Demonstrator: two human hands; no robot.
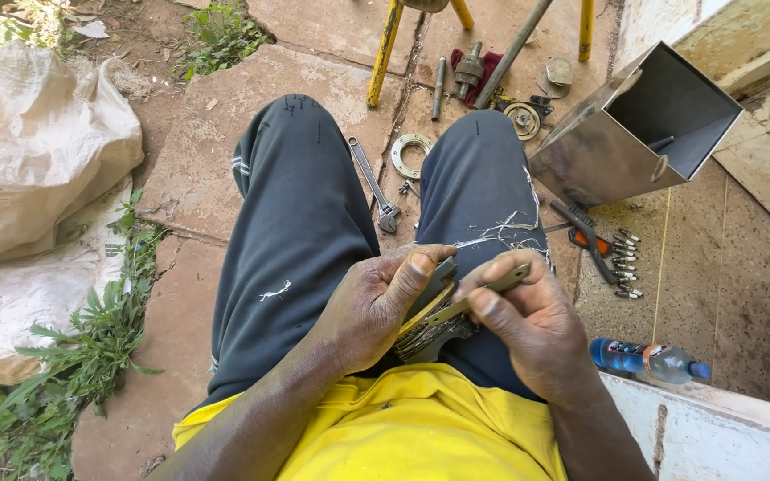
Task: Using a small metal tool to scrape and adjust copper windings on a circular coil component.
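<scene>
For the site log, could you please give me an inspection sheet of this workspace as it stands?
Surface: stone slabs with cracks; speckled floor on the right.
Job's things: a thin metal strip pinched in the right hand; a dark metal part held on the lap by the left hand.
Clutter: wrench, ring, wire brush, small bolts, open metal box, bottle, red rag with parts.
Grippers: both hands closed on their pieces.
Cables: nothing seen.
Surroundings: yellow legs, white sacks, weeds, a painted wall.
</scene>
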